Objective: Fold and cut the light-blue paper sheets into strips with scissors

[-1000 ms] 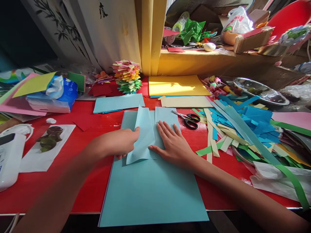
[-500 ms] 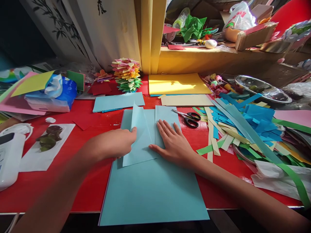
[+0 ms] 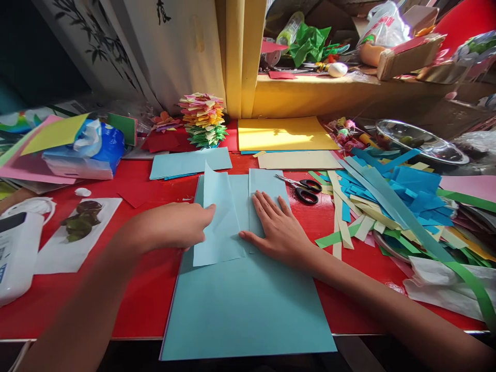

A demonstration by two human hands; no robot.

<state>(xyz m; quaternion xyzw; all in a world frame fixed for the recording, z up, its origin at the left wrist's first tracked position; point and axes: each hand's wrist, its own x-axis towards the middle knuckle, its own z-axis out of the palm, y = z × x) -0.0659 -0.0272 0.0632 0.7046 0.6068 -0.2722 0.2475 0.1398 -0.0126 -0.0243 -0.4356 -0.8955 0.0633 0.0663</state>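
A piece of light blue paper [image 3: 217, 222] is pinched at its left edge between the thumb and curled fingers of my left hand [image 3: 180, 225]. It stands partly raised, its top left corner curling up. My right hand [image 3: 277, 225] lies flat, fingers stretched out, on a narrower light blue paper strip [image 3: 267, 178]. A gap runs between the two pieces; whether they touch at the lower end I cannot tell. Both rest on a large light blue sheet [image 3: 250, 310] that overhangs the table's front edge. Scissors with black handles [image 3: 306, 190] lie just right of the strip.
On the red table [image 3: 143, 289], cut paper strips [image 3: 403, 196] are heaped at the right. Behind the sheets stand folded blue paper [image 3: 189, 161], cream paper [image 3: 296, 160], yellow paper [image 3: 284, 133] and a stacked paper craft [image 3: 203, 119]. A tissue pack [image 3: 104, 147] sits at the left.
My left hand has drawn its paper slightly left, away from the strip, and the gap at their lower end is wider. My right hand stays pressed in place.
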